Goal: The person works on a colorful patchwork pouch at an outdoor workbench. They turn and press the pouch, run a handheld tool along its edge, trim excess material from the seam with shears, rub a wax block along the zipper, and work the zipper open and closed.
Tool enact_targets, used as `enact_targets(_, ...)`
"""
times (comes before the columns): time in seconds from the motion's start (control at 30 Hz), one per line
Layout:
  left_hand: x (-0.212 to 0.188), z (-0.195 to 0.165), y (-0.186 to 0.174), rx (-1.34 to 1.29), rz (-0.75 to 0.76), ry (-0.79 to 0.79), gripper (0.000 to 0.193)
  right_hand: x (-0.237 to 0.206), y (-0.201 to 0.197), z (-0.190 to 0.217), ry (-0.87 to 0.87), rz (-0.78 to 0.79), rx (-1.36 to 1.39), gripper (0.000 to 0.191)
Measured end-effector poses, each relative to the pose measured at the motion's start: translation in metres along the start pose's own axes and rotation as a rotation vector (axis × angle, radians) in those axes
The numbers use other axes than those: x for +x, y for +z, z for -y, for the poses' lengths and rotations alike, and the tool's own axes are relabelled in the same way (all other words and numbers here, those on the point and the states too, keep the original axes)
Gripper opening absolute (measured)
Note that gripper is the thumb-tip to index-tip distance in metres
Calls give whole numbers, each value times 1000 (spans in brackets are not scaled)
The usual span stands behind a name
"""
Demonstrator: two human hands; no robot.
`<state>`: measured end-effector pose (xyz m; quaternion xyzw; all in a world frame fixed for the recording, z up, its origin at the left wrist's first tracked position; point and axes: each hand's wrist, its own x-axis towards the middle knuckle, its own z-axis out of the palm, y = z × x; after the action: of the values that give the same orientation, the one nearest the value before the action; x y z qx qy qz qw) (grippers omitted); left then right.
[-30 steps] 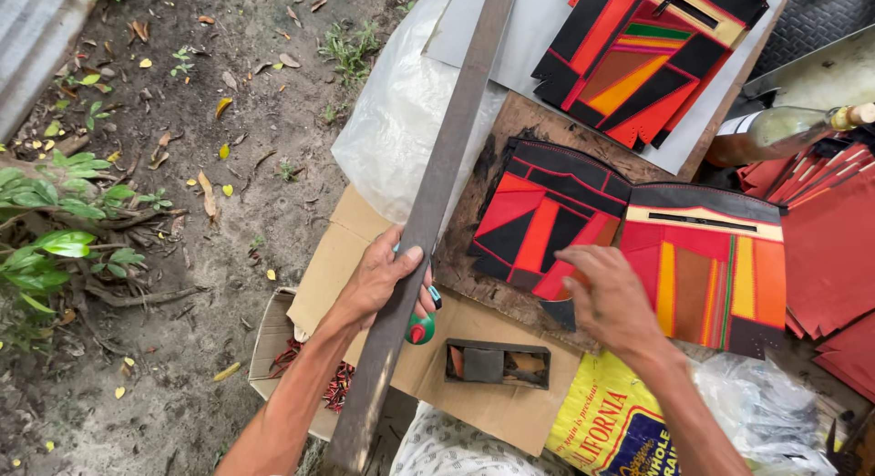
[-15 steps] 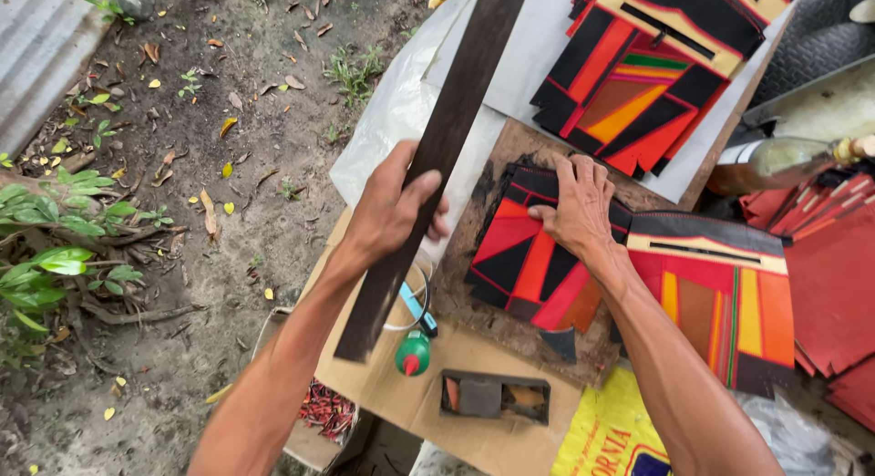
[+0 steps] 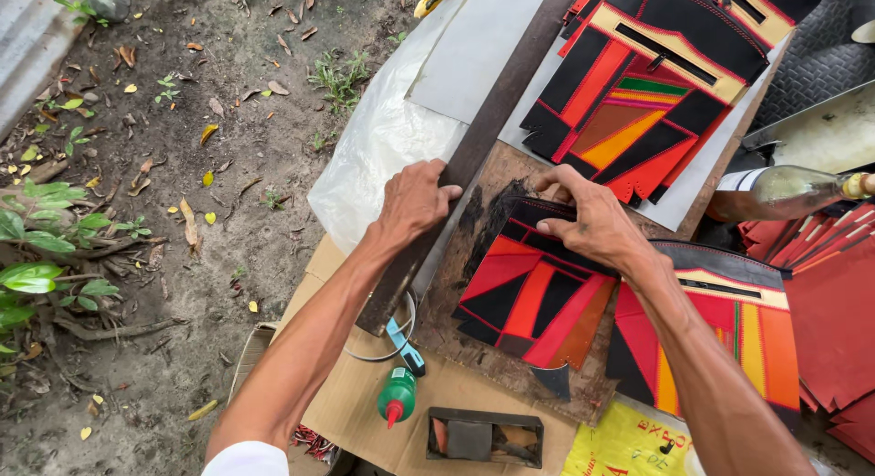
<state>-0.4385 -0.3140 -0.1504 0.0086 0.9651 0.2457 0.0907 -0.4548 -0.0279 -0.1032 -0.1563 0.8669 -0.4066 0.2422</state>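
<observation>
The left hand (image 3: 415, 202) has its grip clamped on a long, dark, flat metal bar (image 3: 474, 152), fingers wrapped over its edge about midway along. The bar runs diagonally from the top of the view down to the cardboard, lying along the left edge of a worn, stained wooden board (image 3: 474, 284). The right hand (image 3: 592, 221) rests with fingers spread apart and pressed flat on the upper corner of a black, red and orange patchwork leather panel (image 3: 533, 298), which lies on that board just right of the bar.

Around it: a second patchwork panel with a zip (image 3: 729, 325) lies under the right forearm, and a stack of similar panels (image 3: 665, 84) sits on a grey sheet (image 3: 474, 47) further up. A clear glass bottle (image 3: 797, 189) lies on its side to the right, beside a pile of red leather pieces (image 3: 834, 321). Below the bar's lower end lie a green glue bottle with a red tip (image 3: 397, 396), a blue-handled tool (image 3: 404, 344) and a small dark open box (image 3: 485, 437).

The counter is layered with brown cardboard (image 3: 355, 412), white plastic sheeting (image 3: 374, 157) and a yellow printed sack (image 3: 629, 444). To the left is bare earth (image 3: 182, 166) with fallen leaves and green plants (image 3: 41, 248).
</observation>
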Motion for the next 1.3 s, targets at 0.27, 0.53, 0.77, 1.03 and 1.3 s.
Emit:
enact_targets(0.27, -30, -62, 5, -465, -179, 216, 25, 15, -8, 17, -249, 212, -117, 68)
enact_targets(0.53, -36, -67, 24, -633, -50, 151, 23, 14, -7, 11, -156, 249, -11, 68)
enact_targets(0.77, -33, -70, 38, -842, 50, 91, 17, 24, -9, -9, 1, 271, 325, 30)
enact_targets(1.03, -60, -90, 27, -551, -281, 399, 13, 45, -17, -2, 98, 343, 306, 22)
enact_targets(1.3, -67, -111, 11, -487, -356, 541, 17, 49, -35, 34, 80, 425, 173, 25)
